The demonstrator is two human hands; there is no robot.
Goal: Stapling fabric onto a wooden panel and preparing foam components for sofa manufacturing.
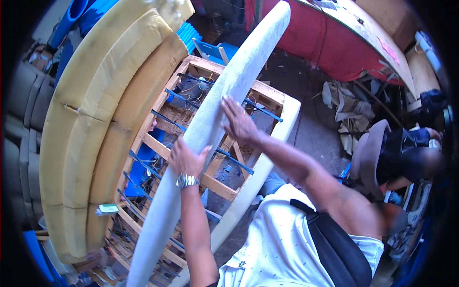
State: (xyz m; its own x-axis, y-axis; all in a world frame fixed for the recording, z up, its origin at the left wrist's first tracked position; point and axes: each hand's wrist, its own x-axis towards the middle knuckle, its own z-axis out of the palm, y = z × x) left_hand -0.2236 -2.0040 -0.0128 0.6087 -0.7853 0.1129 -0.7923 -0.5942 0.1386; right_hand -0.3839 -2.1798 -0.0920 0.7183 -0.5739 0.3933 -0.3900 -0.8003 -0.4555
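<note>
A long, pale grey fabric-covered cushion piece [210, 112] lies slantwise across a wooden sofa frame [210, 184]. My left hand [187, 160], with a metal watch at the wrist, rests on its middle, thumb spread from the fingers. Farther up the piece, my right hand [238, 120] lies with fingers stretched out along its right side. Dark elastic straps [234, 160] and thin wires show in the frame beneath. A padded cream edge [244, 203] runs along the frame's right side. The cushion's lower end is cut off by the picture's edge.
Curved yellow foam back padding [103, 119] rises on the left, with a small green-and-white packet [107, 209] near its base. Grey cushions [24, 129] are stacked beyond. At right, a person [406, 158] sits near scrap cloth [348, 107] and a red-draped table [325, 43].
</note>
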